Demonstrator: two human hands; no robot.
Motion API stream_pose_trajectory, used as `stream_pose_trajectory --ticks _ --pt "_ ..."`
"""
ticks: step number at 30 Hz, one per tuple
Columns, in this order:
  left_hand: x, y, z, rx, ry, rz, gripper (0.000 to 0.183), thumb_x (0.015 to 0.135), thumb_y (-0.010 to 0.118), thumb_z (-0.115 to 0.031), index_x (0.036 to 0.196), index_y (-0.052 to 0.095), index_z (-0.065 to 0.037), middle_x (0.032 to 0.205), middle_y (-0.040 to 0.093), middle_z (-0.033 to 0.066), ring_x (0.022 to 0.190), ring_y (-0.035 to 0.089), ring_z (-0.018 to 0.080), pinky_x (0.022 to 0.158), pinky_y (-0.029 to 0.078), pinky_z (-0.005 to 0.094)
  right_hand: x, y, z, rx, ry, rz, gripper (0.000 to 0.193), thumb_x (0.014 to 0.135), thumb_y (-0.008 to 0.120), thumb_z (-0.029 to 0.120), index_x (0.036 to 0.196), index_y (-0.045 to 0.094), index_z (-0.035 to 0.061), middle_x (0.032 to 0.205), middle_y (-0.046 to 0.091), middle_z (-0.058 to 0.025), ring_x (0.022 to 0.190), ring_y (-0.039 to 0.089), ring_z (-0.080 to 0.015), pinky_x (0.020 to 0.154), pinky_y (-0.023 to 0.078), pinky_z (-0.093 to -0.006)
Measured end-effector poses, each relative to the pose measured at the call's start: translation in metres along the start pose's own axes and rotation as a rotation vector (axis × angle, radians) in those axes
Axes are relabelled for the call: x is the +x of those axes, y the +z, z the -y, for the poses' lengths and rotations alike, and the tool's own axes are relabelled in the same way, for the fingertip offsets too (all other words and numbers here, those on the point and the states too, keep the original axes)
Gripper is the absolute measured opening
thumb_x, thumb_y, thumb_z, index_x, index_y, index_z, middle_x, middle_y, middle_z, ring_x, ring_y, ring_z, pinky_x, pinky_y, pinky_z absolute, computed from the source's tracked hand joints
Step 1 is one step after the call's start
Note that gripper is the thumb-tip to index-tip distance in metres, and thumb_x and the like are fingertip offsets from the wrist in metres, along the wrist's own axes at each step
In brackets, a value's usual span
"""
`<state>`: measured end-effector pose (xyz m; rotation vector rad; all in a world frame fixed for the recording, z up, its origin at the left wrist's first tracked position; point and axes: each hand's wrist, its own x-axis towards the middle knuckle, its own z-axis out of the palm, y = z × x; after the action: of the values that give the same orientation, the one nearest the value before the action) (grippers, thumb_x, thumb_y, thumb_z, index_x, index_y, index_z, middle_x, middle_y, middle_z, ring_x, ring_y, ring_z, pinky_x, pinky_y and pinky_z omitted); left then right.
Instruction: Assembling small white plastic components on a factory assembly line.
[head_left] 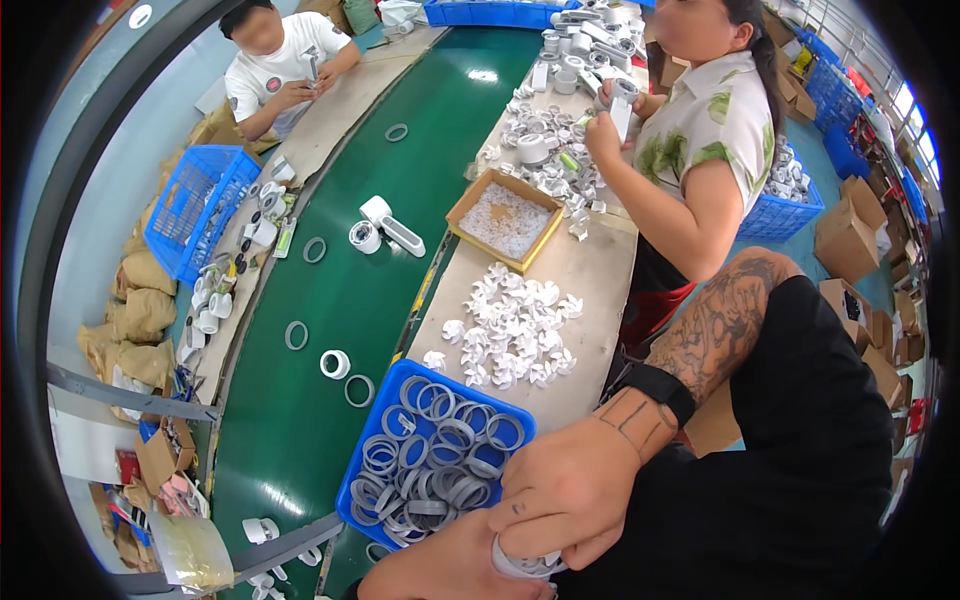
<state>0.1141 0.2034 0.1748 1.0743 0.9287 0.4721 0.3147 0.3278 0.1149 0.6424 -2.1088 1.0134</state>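
Observation:
My right hand (575, 490) is closed over a grey ring and white plastic part (522, 564) at the bottom of the view, a black band on its wrist. My left hand (450, 570) sits just below it, gripping the same part from underneath. Right beside both hands stands a blue basket (398, 385) full of several grey rings. Beyond the basket, a pile of small white plastic pieces (512, 325) lies on the beige workbench (590, 265).
A green conveyor belt (400, 190) runs up the middle carrying loose rings and white assemblies (385, 228). A cardboard tray (504, 220) of small bits sits further up the bench. One person works at the right side, another across the belt near a blue crate (195, 205).

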Motion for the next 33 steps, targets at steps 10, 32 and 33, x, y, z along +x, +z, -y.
stream_pose_trajectory --ticks 10,32,33 --pt "0.019 0.0 0.008 0.044 -0.272 0.006 0.078 0.081 0.092 -0.009 0.153 0.062 -0.002 0.139 0.069 0.0098 0.125 0.066 0.0211 0.11 0.053 0.0378 -0.03 -0.006 0.024 0.2 0.32 -0.118 0.031 0.089 0.073 0.017 0.112 0.063 -0.0014 0.097 0.065 -0.0193 0.08 0.067 -0.0425 0.064 0.054 -0.0488" --pt "-0.05 -0.017 0.131 -0.043 -0.238 0.105 0.057 0.095 0.08 -0.01 0.149 0.066 -0.001 0.145 0.068 0.0123 0.13 0.065 0.0225 0.11 0.053 0.0382 0.049 0.017 0.03 -0.155 -0.002 0.413 0.032 0.091 0.08 0.026 0.113 0.065 0.0087 0.096 0.075 -0.016 0.083 0.075 -0.0418 0.065 0.057 -0.055" --pt "-0.053 -0.016 0.14 -0.07 -0.228 0.107 0.055 0.096 0.079 -0.01 0.149 0.066 -0.001 0.146 0.068 0.0124 0.13 0.065 0.0226 0.11 0.053 0.0382 0.051 0.018 0.03 -0.116 -0.035 0.424 0.031 0.091 0.079 0.026 0.113 0.065 0.0096 0.096 0.075 -0.0157 0.083 0.075 -0.0417 0.065 0.057 -0.0552"
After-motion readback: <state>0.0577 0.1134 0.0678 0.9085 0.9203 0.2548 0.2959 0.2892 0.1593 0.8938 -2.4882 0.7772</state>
